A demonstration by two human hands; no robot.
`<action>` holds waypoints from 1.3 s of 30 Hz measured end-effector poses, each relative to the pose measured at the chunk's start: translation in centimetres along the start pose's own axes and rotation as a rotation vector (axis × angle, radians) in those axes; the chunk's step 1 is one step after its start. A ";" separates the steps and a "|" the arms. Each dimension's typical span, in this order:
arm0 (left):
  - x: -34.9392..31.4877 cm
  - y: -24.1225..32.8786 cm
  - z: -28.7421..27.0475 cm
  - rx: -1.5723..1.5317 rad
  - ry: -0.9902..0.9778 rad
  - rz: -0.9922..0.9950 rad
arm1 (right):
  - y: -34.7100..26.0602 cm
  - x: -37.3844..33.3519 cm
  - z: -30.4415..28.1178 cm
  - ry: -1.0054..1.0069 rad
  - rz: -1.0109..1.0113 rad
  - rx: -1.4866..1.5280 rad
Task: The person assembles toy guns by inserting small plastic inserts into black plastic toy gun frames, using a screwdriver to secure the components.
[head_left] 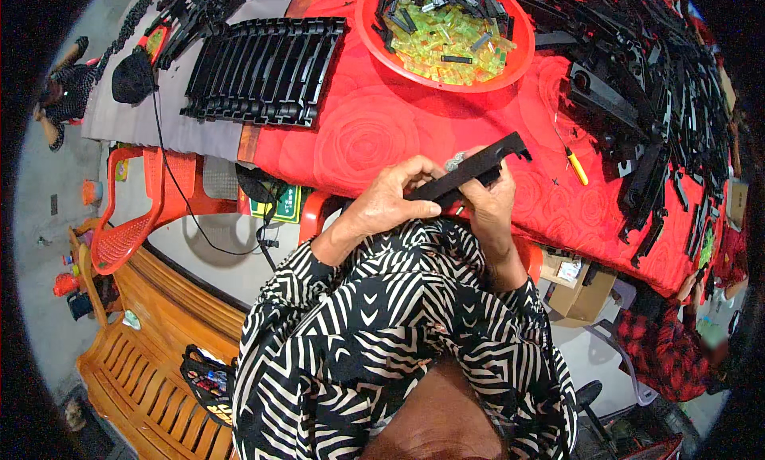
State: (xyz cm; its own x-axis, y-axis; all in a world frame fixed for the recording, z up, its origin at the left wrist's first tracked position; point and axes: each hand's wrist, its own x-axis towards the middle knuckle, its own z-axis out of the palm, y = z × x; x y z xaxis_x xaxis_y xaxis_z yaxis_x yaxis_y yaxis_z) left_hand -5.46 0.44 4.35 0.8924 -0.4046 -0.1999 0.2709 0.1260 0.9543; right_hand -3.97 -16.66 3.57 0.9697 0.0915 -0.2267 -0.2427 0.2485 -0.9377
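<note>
Between my two hands I hold a long black plastic part [472, 170] with a notched, hooked right end, tilted up to the right above the front edge of the red cloth. My left hand [396, 195] is closed on its lower left end, thumb along the near side. Farther right, my right hand [492, 198] grips the part from below, its fingers partly hidden behind it. Beyond my hands stands a red basin [451, 82] full of small yellow-green translucent pieces [454, 47] and small black pieces. A screwdriver with a yellow handle [577, 168] lies to the right.
Long black strips [637, 101] pile up across the table's right side. At the left, similar black parts [267, 69] lie in a neat row. Red plastic chair [131, 213], wooden bench [151, 364] and cardboard box [583, 294] stand below. A person in a checked shirt [661, 348] is at right.
</note>
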 end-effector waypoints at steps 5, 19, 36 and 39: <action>-0.5 0.9 1.6 0.048 -0.016 0.049 | -0.7 -0.4 -1.6 -0.154 0.007 0.236; -2.7 4.0 3.1 1.201 0.384 0.694 | -1.1 -1.7 -0.7 -0.201 0.002 0.604; -1.8 3.2 0.8 0.987 0.378 0.720 | -2.1 -3.7 0.1 -0.004 -0.551 -0.233; -1.5 3.1 0.6 0.975 0.371 0.701 | -1.7 -3.5 -0.2 0.025 -0.520 -0.274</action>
State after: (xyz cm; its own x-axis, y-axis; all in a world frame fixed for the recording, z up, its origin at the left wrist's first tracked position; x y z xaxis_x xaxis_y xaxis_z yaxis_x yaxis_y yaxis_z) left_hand -6.21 0.90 7.79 0.8266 -0.2232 0.5166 -0.5398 -0.5740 0.6157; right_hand -6.92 -17.55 5.88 0.9604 0.0008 0.2785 0.2785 -0.0034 -0.9604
